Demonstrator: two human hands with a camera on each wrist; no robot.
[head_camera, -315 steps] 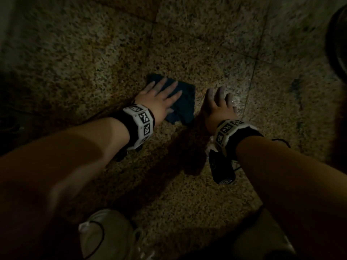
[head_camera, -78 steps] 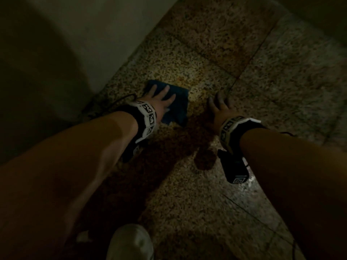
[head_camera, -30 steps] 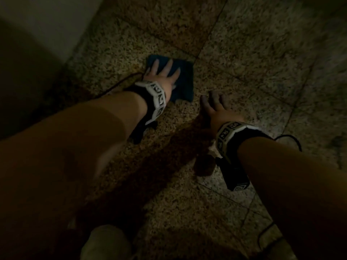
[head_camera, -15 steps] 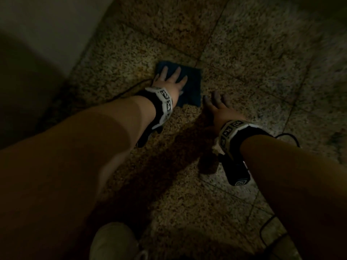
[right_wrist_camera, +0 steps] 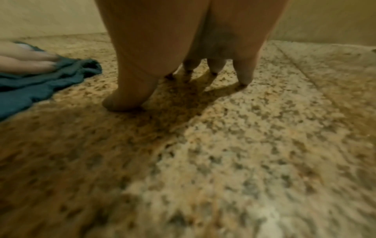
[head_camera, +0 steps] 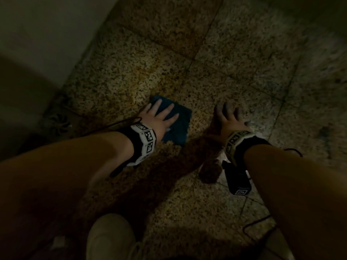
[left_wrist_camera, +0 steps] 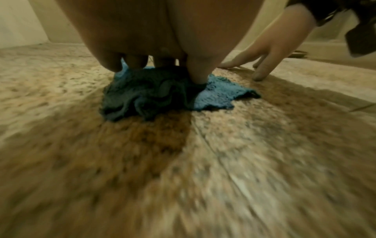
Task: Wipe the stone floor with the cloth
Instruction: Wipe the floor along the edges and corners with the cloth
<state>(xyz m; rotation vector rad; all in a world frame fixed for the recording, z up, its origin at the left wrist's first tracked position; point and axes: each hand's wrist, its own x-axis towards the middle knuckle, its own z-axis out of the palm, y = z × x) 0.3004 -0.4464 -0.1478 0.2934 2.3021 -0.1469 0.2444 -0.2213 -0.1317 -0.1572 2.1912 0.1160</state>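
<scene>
A dark blue cloth (head_camera: 177, 126) lies flat on the speckled stone floor (head_camera: 150, 72). My left hand (head_camera: 159, 117) presses down on the cloth with straight, spread fingers. The left wrist view shows the cloth (left_wrist_camera: 215, 96) bunched under the left hand (left_wrist_camera: 162, 64). My right hand (head_camera: 228, 117) rests on bare floor just right of the cloth, propped on its fingertips (right_wrist_camera: 244, 78) and holding nothing. In the right wrist view the cloth (right_wrist_camera: 30, 90) lies at the left edge with the left hand's fingers (right_wrist_camera: 30, 62) on it.
A pale wall (head_camera: 37, 34) runs along the left side, with a small round floor drain (head_camera: 60, 124) at its foot. Grout lines cross the tiles. My shoe (head_camera: 110, 239) is at the bottom, and a thin black cable (head_camera: 257, 222) trails at lower right.
Over the last second my left hand has slid the cloth back toward me, off the grout line. The right hand stays planted on the floor.
</scene>
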